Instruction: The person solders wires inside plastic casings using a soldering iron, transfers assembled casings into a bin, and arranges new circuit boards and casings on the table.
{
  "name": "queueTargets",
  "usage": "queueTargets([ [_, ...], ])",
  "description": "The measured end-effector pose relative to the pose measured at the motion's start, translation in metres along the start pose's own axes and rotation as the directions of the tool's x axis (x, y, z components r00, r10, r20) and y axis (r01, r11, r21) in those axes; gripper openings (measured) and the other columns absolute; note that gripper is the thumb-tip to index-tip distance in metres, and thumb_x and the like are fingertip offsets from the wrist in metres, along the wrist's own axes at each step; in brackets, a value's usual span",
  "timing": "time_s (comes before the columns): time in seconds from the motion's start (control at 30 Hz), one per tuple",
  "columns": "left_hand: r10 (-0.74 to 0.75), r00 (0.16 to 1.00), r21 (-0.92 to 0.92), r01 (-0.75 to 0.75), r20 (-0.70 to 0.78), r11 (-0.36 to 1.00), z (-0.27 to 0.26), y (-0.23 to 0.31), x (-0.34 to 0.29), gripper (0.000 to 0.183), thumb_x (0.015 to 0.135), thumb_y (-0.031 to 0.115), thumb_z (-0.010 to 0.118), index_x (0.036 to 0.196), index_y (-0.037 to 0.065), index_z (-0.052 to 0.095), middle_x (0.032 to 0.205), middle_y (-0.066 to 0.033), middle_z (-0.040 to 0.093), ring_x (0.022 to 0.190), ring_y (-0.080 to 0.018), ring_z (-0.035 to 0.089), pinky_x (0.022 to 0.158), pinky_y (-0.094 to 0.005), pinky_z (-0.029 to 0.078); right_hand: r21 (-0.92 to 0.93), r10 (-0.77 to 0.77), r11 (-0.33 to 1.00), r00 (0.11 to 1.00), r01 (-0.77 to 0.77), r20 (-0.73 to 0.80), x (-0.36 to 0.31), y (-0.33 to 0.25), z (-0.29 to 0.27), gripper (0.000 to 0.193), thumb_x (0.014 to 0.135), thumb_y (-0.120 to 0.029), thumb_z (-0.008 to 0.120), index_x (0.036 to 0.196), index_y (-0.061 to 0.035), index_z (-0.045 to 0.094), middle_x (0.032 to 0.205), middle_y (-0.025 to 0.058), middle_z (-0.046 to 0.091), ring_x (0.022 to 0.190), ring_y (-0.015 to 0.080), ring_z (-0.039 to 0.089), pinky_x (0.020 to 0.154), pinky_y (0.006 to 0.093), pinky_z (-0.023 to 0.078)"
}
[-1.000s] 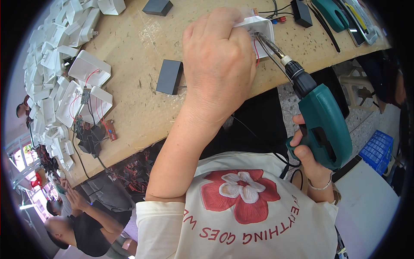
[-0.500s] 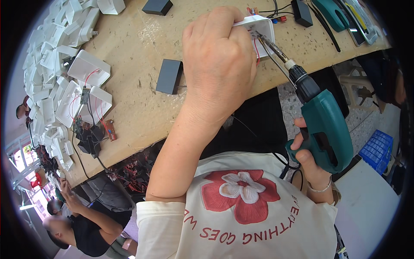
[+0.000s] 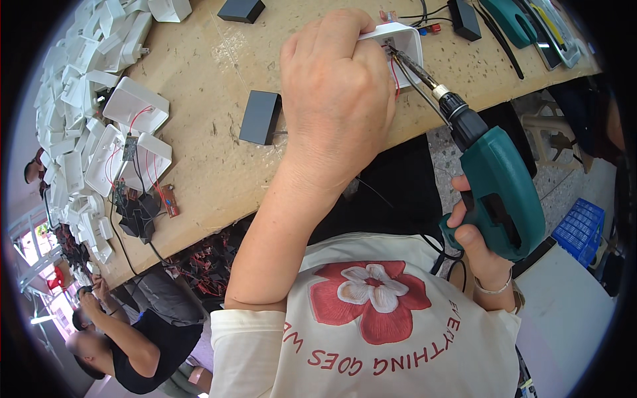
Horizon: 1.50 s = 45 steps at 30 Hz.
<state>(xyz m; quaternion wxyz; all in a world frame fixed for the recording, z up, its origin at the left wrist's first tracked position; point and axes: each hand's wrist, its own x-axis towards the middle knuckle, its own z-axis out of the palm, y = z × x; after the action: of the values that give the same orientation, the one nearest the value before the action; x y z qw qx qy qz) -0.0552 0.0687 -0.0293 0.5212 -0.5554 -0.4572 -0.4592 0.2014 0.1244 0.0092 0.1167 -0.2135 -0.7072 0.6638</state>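
Note:
My left hand (image 3: 338,86) is closed around a small white plastic case (image 3: 413,43) at the far edge of my view, its open side facing right. Red wires (image 3: 396,71) come out of the case. In my right hand (image 3: 481,255) is a teal soldering gun (image 3: 504,189), fingers wrapped round its grip at the trigger. The gun's metal tip reaches into the case, and a thin feed tube runs alongside it. My left fingertips are hidden behind the hand and the case, and the exact contact inside is too small to tell.
A black box (image 3: 260,117) lies left of my left wrist, with others farther back. White cases (image 3: 79,99) pile up at left, beside opened cases (image 3: 139,105) wired to circuit boards. Tools (image 3: 551,30) lie far right. A blue crate (image 3: 578,232) stands beyond; another person (image 3: 136,351) sits lower left.
The soldering gun has shifted slightly, its tip a little farther left inside the case. My left hand keeps its place. The other person's arms have moved.

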Motion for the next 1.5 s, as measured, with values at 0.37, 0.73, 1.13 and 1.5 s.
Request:
queueTargets([
  [0.37, -0.004, 1.0, 0.013, 0.005, -0.007, 1.0, -0.001, 0.0, -0.001, 0.01, 0.06, -0.002, 0.059, 0.068, -0.002, 0.053, 0.086, -0.0141, 0.055, 0.076, -0.0299, 0.054, 0.067, -0.0374, 0.043, -0.004, 0.043, 0.999, 0.999, -0.043, 0.001, -0.001, 0.0, 0.0, 0.064, 0.075, -0.026, 0.072, 0.123, 0.0022, 0.042, 0.111, 0.0176, 0.055, 0.07, 0.0117, 0.055, 0.061, 0.0215, 0.047],
  [0.73, -0.024, 1.0, 0.029, 0.024, 0.001, 0.999, -0.001, 0.002, -0.001, 0.01, 0.06, -0.002, 0.059, 0.068, -0.002, 0.053, 0.086, -0.0135, 0.056, 0.076, -0.0296, 0.054, 0.067, -0.037, 0.043, -0.031, -0.01, 0.999, 1.0, 0.009, -0.019, -0.001, -0.003, -0.001, 0.064, 0.074, -0.029, 0.073, 0.123, 0.0015, 0.044, 0.109, 0.0161, 0.056, 0.07, 0.0109, 0.055, 0.06, 0.0217, 0.047],
  [1.13, -0.033, 0.999, 0.023, 0.032, 0.027, 0.999, -0.003, 0.002, -0.001, 0.011, 0.06, -0.002, 0.059, 0.069, -0.002, 0.054, 0.086, -0.0131, 0.055, 0.077, -0.0294, 0.054, 0.066, -0.0372, 0.043, -0.043, -0.154, 0.987, 0.988, 0.153, -0.021, -0.01, 0.002, -0.01, 0.066, 0.074, -0.037, 0.072, 0.119, 0.0035, 0.045, 0.107, 0.0152, 0.056, 0.069, 0.011, 0.056, 0.058, 0.0215, 0.047],
  [1.5, -0.106, 0.994, -0.077, 0.107, 0.014, 0.991, -0.003, 0.005, -0.001, 0.013, 0.06, -0.004, 0.06, 0.072, -0.003, 0.054, 0.088, -0.0147, 0.055, 0.079, -0.0312, 0.054, 0.069, -0.0382, 0.044, 0.721, -0.184, 0.678, 0.983, 0.139, -0.016, 0.042, 0.013, 0.008, 0.084, 0.079, -0.046, 0.062, 0.137, 0.0, 0.022, 0.138, 0.0279, 0.025, 0.111, 0.0265, 0.051, 0.084, 0.0323, 0.049],
])
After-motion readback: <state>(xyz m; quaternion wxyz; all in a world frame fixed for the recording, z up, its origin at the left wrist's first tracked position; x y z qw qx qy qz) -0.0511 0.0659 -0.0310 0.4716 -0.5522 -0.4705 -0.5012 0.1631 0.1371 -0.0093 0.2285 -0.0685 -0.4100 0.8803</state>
